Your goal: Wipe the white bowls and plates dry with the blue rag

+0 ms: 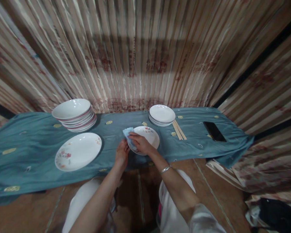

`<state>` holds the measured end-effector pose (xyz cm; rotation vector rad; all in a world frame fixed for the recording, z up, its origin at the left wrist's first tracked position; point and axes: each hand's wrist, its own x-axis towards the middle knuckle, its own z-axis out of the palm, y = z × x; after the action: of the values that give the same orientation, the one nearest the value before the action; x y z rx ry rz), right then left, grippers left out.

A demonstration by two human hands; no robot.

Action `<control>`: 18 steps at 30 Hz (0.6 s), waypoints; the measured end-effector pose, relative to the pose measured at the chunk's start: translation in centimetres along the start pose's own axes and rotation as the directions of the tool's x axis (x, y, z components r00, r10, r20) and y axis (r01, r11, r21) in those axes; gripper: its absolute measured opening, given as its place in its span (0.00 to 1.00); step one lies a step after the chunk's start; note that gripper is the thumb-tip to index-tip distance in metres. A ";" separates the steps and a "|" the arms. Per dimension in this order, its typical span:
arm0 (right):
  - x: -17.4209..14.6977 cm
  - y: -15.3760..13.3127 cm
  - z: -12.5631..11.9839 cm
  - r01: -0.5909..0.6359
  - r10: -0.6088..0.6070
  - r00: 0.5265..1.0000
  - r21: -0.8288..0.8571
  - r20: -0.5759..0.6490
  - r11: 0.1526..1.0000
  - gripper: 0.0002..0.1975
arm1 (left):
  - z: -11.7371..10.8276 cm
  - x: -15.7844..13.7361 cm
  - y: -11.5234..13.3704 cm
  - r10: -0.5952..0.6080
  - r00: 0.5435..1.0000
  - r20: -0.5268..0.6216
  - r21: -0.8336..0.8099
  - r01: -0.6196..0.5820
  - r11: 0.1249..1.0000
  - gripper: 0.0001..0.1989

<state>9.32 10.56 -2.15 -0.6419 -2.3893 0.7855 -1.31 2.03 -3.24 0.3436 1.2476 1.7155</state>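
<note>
Blue cloth (pixel 127 130), two hands (pixel 122 150) (pixel 141 143) at one plate (pixel 152 138)

So the person's left forearm (pixel 98 194) is reaching pretty much straight out and tilting inward, while the right forearm (pixel 176 187) is slanting in from the other side, elbow bending a bit. The left hand (pixel 122 150) is curling its fingers, and the right hand (pixel 141 143) is hovering nowhere, lol, it's lying palm down, fingers pointing left and bending slightly.

A black smartphone (pixel 214 131) lies on the blue-green tablecloth (pixel 192 144), right of wooden chopsticks (pixel 177 130); behind hangs a pleated curtain (pixel 140 64).
</note>
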 end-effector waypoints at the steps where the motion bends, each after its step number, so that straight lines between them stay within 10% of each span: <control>1: -0.2 -0.2 -0.1 0.007 -0.007 1.000 0.030 0.013 1.000 0.19 | 0.0 0.0 0.0 0.009 1.000 0.023 0.004 -0.009 1.000 0.17; 18: -4.2 -3.1 -3.5 -0.143 0.104 0.981 0.246 0.166 0.959 0.13 | -0.1 0.6 -0.2 0.088 0.995 0.036 -0.026 -0.088 0.996 0.14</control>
<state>13.76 7.20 0.81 -0.6490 -2.3407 1.2146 -1.63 2.46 -3.62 0.4192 1.1990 1.7899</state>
